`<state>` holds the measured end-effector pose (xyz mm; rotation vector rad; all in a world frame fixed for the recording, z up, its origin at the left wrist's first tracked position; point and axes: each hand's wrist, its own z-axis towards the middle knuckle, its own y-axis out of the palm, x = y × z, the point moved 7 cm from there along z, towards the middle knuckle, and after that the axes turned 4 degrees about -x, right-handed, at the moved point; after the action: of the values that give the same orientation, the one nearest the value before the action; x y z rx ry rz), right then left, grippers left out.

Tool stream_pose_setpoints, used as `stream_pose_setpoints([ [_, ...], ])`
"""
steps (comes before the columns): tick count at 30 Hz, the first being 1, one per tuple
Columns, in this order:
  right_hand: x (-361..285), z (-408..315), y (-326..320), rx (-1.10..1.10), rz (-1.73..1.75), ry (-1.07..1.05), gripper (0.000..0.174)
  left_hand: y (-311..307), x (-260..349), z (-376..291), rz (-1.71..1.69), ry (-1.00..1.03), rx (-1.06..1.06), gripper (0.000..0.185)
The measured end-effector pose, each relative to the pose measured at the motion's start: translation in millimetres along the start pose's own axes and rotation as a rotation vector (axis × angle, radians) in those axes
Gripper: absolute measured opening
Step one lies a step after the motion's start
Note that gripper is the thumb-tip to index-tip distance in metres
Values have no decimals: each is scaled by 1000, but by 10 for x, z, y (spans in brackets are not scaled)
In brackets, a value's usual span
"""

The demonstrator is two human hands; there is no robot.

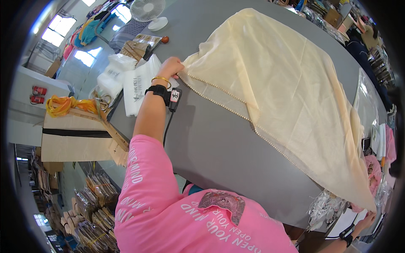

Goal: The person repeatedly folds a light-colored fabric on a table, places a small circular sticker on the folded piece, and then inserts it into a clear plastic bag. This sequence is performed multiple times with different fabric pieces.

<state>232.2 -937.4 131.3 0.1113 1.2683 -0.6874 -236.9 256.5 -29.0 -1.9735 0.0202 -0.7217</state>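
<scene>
A large cream sheer cloth point(284, 85) with a beaded or scalloped trim along its near edge lies spread over the grey table point(205, 151), partly folded over itself. My left hand point(172, 67) pinches its left corner, beside the white plastic bags. Far to the lower right, my right hand point(367, 219) grips the opposite corner, past the table's near edge. Between the hands the trimmed edge runs in a long slanting line. Each wrist bears a black strap; a gold bangle is on the left one.
White plastic bags point(136, 88) and a small white fan point(155, 15) stand left. A bundle of white strings point(327, 208) hangs at the near right edge. Clear plastic packaging point(365, 98) lies right. A person point(364, 41) is at the far upper right.
</scene>
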Motion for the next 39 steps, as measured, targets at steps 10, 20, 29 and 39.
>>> stream_pose_setpoints([
  [10,-374,231,356,-30,68,-149,49,200,-50,-148,-874,-165,-109,20],
  [20,-2131,-1603,3025,-648,-185,-740,26,-46,-124,-74,78,-31,446,43],
  [29,-2995,-3824,4393,-1097,0,-600,14,16,773,-464,-786,357,149,19],
  [39,-3751,-5496,5222,-1530,296,-1067,9,535,2614,-1912,-648,868,78,19],
])
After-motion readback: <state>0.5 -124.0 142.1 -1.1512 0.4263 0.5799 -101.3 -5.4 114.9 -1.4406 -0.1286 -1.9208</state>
